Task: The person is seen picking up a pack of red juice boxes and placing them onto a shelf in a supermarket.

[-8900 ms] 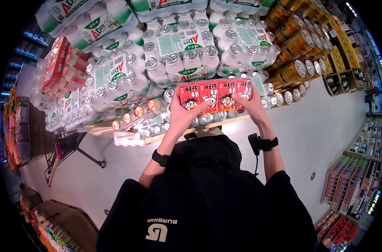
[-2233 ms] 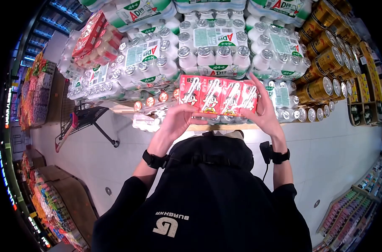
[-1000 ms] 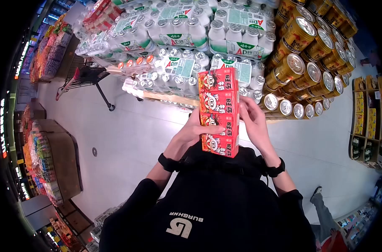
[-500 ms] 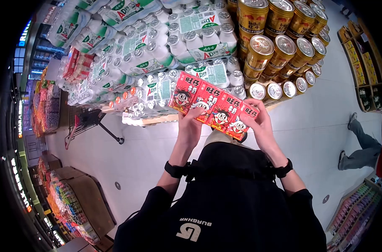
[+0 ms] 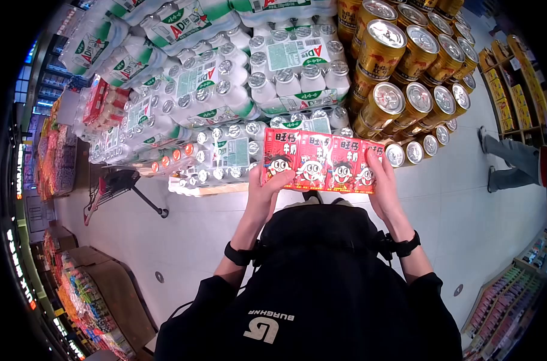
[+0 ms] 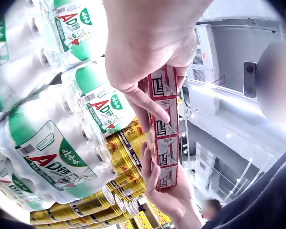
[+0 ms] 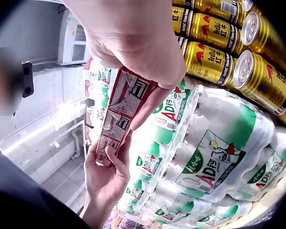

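Note:
A red four-carton pack of milk (image 5: 318, 159) lies level across the head view, its cartoon-face side turned up toward me. My left hand (image 5: 265, 191) grips its left end, thumb over the front and fingers behind. At the other end my right hand (image 5: 383, 183) holds the pack the same way. Seen from the left wrist, the white-and-red carton ends (image 6: 166, 129) line up in a row, with fingers of the left hand (image 6: 148, 52) along the back. The right wrist view shows those ends (image 7: 119, 119) running between the right hand (image 7: 133, 43) and the left.
Shrink-wrapped packs of white bottles (image 5: 297, 72) are stacked in front. Gold drink cans (image 5: 400, 78) stand piled to their right. A shopping cart (image 5: 120, 186) stands at left on the pale floor (image 5: 189, 240). A person's legs (image 5: 511, 159) show at right.
The milk pack was turned over, swung upright, then tilted, and is now level with its face side up. Both hands stay on it. The view has shifted toward the gold cans.

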A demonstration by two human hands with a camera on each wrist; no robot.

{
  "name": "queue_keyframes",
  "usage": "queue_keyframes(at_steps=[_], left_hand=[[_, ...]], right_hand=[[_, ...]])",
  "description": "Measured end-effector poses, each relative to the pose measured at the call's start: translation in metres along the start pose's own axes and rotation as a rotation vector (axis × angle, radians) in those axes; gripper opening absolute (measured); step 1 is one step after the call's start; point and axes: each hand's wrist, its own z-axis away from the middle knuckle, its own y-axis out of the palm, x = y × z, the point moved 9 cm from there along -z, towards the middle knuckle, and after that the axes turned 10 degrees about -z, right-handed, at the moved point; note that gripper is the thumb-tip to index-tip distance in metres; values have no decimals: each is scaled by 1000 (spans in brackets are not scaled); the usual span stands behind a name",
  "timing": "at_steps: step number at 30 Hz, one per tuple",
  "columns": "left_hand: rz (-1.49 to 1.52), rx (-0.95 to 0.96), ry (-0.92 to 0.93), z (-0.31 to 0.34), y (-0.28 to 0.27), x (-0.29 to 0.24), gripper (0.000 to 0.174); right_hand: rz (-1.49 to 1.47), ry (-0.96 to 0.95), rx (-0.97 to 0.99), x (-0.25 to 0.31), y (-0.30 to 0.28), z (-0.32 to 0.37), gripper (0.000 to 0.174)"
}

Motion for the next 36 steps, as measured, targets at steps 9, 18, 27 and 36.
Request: queue_keyframes(at_steps=[9, 18, 27, 36], left_hand=[[-228, 196, -171, -9, -9, -1, 44], [-728, 444, 326, -20, 45, -34, 43], [-682, 418, 285, -18, 144, -9, 42], [-623, 404, -259, -13, 309, 95, 59]], right_hand=[[342, -32, 161, 5, 3, 5, 67], [632, -303, 548, 57, 25, 10, 42], [586, -252, 558, 123, -49, 28, 41], [421, -82, 16, 185, -257, 78, 59]])
